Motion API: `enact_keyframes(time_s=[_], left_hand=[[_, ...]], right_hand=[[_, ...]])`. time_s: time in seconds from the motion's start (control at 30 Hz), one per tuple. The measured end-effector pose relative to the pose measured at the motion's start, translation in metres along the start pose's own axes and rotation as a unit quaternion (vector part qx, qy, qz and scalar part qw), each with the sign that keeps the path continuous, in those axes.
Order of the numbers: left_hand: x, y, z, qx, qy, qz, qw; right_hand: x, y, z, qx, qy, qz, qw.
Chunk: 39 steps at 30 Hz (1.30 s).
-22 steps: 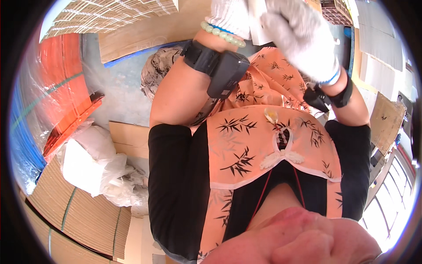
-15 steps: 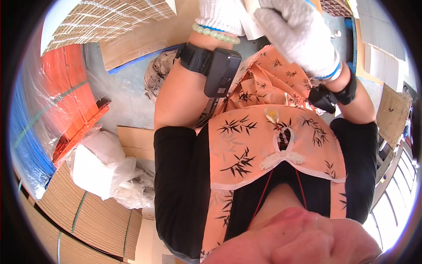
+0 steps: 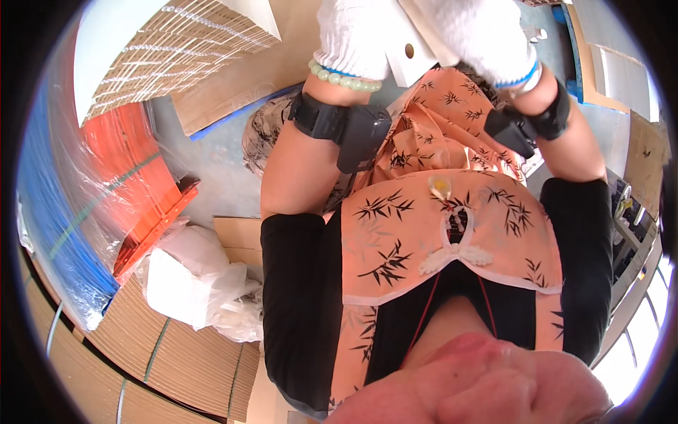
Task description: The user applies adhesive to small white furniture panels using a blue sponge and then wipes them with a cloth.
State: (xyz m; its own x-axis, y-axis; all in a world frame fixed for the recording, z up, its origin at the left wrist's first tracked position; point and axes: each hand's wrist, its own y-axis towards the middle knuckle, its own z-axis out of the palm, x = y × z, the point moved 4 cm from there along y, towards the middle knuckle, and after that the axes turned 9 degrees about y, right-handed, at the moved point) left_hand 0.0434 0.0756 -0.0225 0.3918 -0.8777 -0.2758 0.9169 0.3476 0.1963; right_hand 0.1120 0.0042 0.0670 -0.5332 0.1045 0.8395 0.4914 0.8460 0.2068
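At the top edge, my left hand [image 3: 351, 37] and my right hand [image 3: 480, 39] wear white knit gloves with blue cuff edging. Between them is a folded white board piece [image 3: 412, 67] with a small round hole near its lower end. Both hands are closed on this piece, one at each side. The upper frame edge cuts off most of the fingertips and the far end of the piece. Below the hands hangs my peach apron [image 3: 452, 106] with dark leaf prints.
Stacked white-faced boards [image 3: 191, 53] stand at the upper left. Orange panels [image 3: 134, 169] and blue panels [image 3: 70, 219] in clear wrap lie at the left. Crumpled plastic [image 3: 205, 283] sits beside strapped cardboard stacks [image 3: 191, 360]. More boards [image 3: 628, 78] lean at the right.
The white board piece shows more of its lower end now, and its hole has come into view. My right hand has shifted slightly up, its fingers less visible. Surroundings at left slid right.
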Motion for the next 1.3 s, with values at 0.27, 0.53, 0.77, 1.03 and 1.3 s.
enact_keyframes(time_s=[0.27, 0.53, 0.77, 1.03, 1.3], left_hand=[[0.001, 0.006, 0.008, 0.014, 0.006, -0.013, 1.0], [-0.003, 0.004, 0.011, 0.02, 0.004, -0.01, 1.0], [-0.003, 0.007, 0.013, 0.027, 0.001, -0.01, 1.0], [0.002, 0.015, 0.013, 0.038, -0.002, -0.016, 0.999], [-0.01, 0.011, 0.013, 0.042, -0.015, -0.003, 0.999]], right_hand=[[-0.014, 0.009, -0.013, 0.076, 0.177, 0.091, 0.977], [0.01, -0.014, -0.026, 0.162, 0.035, -0.227, 0.96], [0.004, -0.014, -0.021, 0.147, -0.165, -0.397, 0.891], [-0.028, -0.007, -0.007, 0.064, -0.186, -0.48, 0.855], [-0.035, -0.025, -0.037, 0.291, 0.309, -0.122, 0.897]])
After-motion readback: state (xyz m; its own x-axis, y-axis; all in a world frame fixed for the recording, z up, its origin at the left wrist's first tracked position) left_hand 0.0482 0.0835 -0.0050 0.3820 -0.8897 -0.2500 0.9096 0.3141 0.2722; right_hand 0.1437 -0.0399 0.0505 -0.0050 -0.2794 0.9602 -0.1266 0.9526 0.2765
